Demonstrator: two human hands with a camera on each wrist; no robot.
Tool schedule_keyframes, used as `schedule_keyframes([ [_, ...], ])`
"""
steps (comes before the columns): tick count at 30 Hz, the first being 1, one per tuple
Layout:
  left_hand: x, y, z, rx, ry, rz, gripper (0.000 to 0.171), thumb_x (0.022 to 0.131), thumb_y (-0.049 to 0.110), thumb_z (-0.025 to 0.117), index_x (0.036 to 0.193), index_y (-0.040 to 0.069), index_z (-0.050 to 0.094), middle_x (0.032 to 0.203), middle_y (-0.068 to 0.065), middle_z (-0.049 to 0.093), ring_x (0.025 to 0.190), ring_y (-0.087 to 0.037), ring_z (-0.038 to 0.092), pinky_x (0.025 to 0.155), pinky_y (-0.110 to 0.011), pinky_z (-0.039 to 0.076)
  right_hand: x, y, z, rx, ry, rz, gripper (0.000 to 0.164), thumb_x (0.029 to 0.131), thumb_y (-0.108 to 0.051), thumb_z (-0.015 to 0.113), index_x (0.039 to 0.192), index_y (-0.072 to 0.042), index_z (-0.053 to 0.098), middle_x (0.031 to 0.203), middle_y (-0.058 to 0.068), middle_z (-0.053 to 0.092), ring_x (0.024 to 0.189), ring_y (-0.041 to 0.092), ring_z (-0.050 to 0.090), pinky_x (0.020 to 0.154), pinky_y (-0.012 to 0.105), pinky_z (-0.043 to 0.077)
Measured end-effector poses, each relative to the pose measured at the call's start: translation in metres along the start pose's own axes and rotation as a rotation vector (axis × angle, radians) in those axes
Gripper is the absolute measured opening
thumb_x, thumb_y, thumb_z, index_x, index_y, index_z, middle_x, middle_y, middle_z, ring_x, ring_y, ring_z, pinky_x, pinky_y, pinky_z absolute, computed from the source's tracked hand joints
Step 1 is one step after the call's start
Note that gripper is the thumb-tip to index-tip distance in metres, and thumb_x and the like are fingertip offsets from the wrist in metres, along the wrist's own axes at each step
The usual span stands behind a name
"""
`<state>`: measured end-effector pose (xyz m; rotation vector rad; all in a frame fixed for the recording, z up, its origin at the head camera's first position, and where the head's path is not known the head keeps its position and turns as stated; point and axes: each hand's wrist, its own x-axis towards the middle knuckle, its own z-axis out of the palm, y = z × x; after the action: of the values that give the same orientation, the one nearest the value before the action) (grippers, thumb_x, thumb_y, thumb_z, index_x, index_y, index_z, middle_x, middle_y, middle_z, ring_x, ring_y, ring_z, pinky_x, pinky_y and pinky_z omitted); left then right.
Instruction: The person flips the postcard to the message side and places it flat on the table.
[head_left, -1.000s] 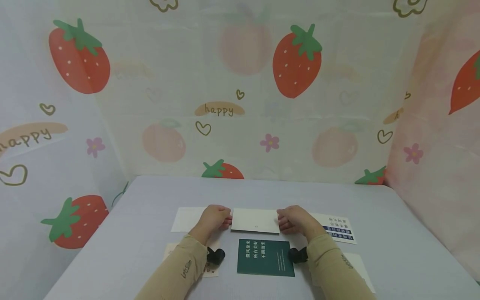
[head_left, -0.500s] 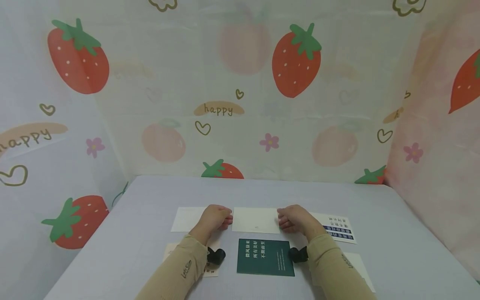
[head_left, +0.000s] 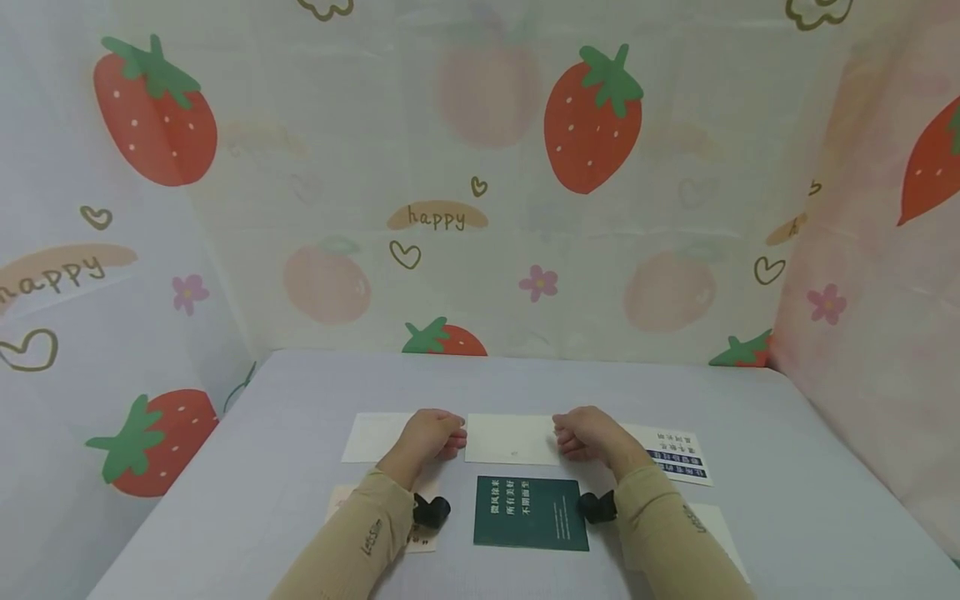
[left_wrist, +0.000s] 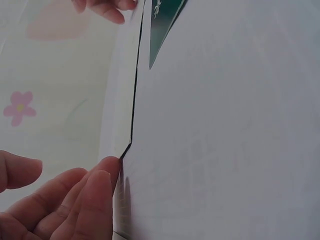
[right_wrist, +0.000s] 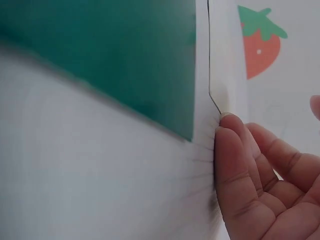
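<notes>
A blank cream card (head_left: pixel 512 439) lies flat at the middle of the table in the head view. My left hand (head_left: pixel 432 435) is at its left edge. In the left wrist view, fingertips (left_wrist: pixel 111 167) touch the card's corner and the thumb stands apart from them. On the opposite side, my right hand (head_left: pixel 592 437) is by the right edge. The right wrist view has its fingertips (right_wrist: pixel 227 122) at that corner, with the thumb mostly out of frame. Nearer to me, a dark green card (head_left: pixel 531 513) with white lettering lies between the wrists.
A blank white card (head_left: pixel 375 437) lies to the left, and a card with blue bands (head_left: pixel 678 454) to the right. Both forearms partly cover a printed card (head_left: pixel 422 537) and a pale card (head_left: pixel 717 533). A strawberry-print curtain (head_left: pixel 480 175) stands behind the white table (head_left: pixel 300 392).
The cream card's near edge, slightly raised with a dark line under it one second ago, has come down flat. Both hands have stayed almost in place, and the right fingers have shifted very slightly.
</notes>
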<state>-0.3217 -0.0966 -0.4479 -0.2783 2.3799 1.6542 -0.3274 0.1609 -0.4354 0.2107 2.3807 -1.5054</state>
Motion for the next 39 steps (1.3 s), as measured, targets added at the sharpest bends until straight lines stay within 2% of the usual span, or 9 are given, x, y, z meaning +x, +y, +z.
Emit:
schedule_keyframes([
  [8,0.001,-0.001,0.001,0.021,-0.004,0.025,0.029,0.092,0.025,0.051,0.108,0.004,0.063,0.088,-0.006,0.065,0.074,-0.014,0.062,0.065,-0.025,0.052,-0.003,-0.003,-0.006,-0.101,-0.006,-0.049,0.036,0.093,-0.029,0.050,0.107,0.003,0.058,0.086,0.013,0.062,0.073,0.020,0.061,0.066,0.032,0.052],
  [15,0.001,0.004,0.004,-0.017,-0.026,0.059,0.029,0.091,0.023,0.051,0.108,0.002,0.063,0.089,-0.007,0.066,0.073,-0.013,0.063,0.065,-0.024,0.053,-0.009,-0.006,-0.017,-0.142,-0.024,-0.077,0.037,0.093,-0.029,0.049,0.109,0.004,0.058,0.089,0.013,0.061,0.077,0.020,0.061,0.071,0.034,0.052],
  [22,-0.004,0.018,0.012,-0.019,-0.068,0.144,0.031,0.092,0.021,0.051,0.112,0.000,0.061,0.095,-0.009,0.066,0.080,-0.015,0.065,0.071,-0.027,0.054,-0.017,-0.006,-0.035,-0.140,-0.034,-0.103,0.037,0.094,-0.026,0.047,0.110,0.007,0.056,0.093,0.017,0.060,0.082,0.024,0.061,0.074,0.036,0.052],
  [33,-0.005,0.033,0.027,-0.028,-0.100,0.167,0.033,0.092,0.023,0.052,0.115,0.001,0.060,0.097,-0.010,0.065,0.083,-0.016,0.064,0.073,-0.027,0.054,-0.023,0.001,-0.059,-0.197,-0.032,-0.135,0.037,0.094,-0.025,0.047,0.109,0.008,0.055,0.093,0.018,0.060,0.082,0.024,0.061,0.076,0.037,0.052],
  [39,-0.007,0.041,0.040,-0.066,-0.127,0.173,0.033,0.092,0.023,0.053,0.115,0.001,0.060,0.097,-0.009,0.065,0.084,-0.016,0.064,0.074,-0.027,0.053,-0.031,0.010,-0.076,-0.220,-0.040,-0.140,0.039,0.095,-0.026,0.046,0.111,0.009,0.053,0.093,0.017,0.060,0.084,0.024,0.061,0.077,0.039,0.052],
])
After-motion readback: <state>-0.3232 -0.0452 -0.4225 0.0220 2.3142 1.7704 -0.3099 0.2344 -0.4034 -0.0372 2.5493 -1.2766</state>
